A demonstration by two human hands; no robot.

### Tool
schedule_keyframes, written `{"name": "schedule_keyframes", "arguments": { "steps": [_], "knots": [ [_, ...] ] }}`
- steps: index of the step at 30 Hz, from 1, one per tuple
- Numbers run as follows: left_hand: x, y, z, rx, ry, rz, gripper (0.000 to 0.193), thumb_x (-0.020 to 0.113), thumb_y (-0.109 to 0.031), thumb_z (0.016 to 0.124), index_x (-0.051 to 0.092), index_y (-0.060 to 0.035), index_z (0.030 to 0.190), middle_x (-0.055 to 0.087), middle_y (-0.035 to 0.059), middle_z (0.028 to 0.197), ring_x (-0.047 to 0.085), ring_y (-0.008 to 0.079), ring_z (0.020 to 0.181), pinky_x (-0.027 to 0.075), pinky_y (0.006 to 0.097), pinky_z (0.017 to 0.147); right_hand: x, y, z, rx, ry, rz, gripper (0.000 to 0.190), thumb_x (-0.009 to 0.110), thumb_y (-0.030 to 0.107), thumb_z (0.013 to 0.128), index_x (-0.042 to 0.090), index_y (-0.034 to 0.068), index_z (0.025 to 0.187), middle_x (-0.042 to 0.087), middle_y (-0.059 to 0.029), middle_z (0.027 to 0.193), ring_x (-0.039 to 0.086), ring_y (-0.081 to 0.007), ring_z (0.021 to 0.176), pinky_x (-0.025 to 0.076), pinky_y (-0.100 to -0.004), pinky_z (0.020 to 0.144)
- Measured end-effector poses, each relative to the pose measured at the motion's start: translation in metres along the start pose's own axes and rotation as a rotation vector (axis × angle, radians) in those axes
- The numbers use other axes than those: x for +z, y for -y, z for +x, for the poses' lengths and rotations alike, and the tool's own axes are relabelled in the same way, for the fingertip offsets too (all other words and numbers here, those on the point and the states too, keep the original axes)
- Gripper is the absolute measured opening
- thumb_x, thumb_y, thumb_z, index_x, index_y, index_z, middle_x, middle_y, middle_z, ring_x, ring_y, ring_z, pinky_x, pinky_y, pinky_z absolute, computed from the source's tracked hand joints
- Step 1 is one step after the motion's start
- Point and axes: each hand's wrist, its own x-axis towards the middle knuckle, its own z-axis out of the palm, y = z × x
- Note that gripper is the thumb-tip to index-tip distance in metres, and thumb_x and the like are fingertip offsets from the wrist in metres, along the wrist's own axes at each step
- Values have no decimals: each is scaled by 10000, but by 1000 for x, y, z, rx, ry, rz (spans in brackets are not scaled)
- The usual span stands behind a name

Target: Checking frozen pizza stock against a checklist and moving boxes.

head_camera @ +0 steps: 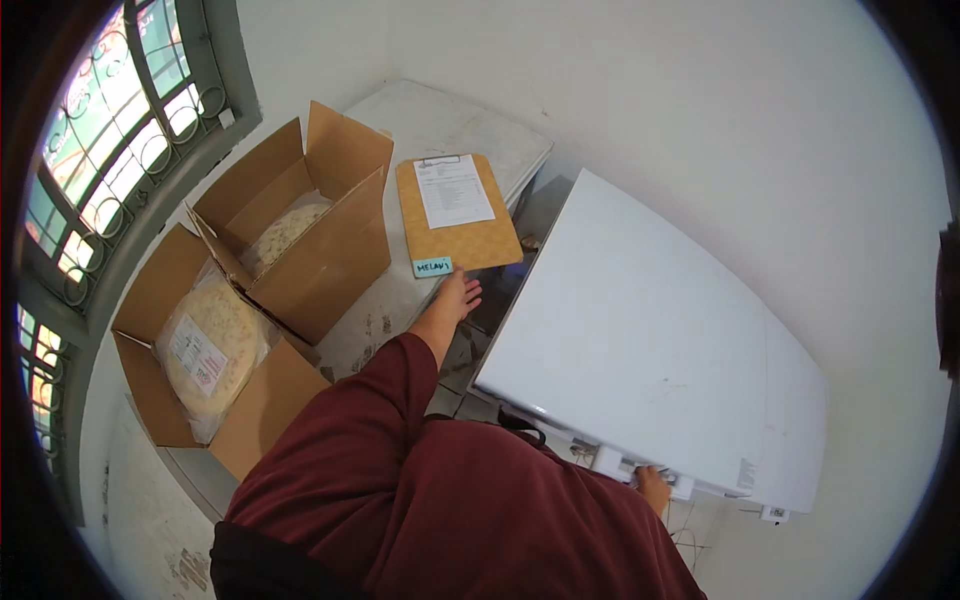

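My left hand (460,294) is stretched out at the lower edge of a tan clipboard (465,246), its fingertips at or just under that edge; whether they touch it I cannot tell. A printed sheet (454,192) is clipped to the board, and a blue-green label bearing writing sits at its lower left corner. My right hand (653,486) is at the front edge of a white chest freezer (630,300), by its handle. Its fingers are partly hidden, so its hold is unclear. The freezer lid is down.
Two open cardboard boxes stand left on the worn white table (480,124). The nearer box (262,397) holds round flatbreads (232,330) in clear plastic; the farther box (330,255) holds a similar wrapped stack (289,234). A window with metal grilles (124,161) is at the left.
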Motion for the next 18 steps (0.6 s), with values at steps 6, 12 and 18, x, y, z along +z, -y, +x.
{"name": "schedule_keyframes", "arguments": {
  "steps": [6, 12, 18],
  "knots": [
    [14, -2, 14, 212, 35, -172, 409, 420, -400, 809, 418, -44, 1010, 479, 96, 971, 480, 224, 906, 361, 387, 814, 21, -24, 19, 244, 647, 449, 385, 629, 290, 604, 589, 120, 947, 565, -131, 934, 549, -275, 842, 426, -341, 744],
    [25, -4, -6, 448, 168, -150, 252, 468, -250, 804, 466, -60, 969, 527, 87, 898, 528, 202, 851, 452, 343, 726, -39, -40, 72, 115, 553, 714, 281, 528, 228, 728, 580, 35, 926, 588, -126, 819, 569, -201, 766, 441, -280, 677],
    [26, 46, -113, 423, 453, -133, 238, 508, -183, 781, 452, -57, 974, 554, 67, 889, 561, 168, 758, 483, 285, 690, -65, -3, 108, 133, 445, 1373, 390, 485, 304, 784, 471, 33, 1063, 531, -110, 912, 560, -208, 771, 461, -282, 666]
  ]
}}
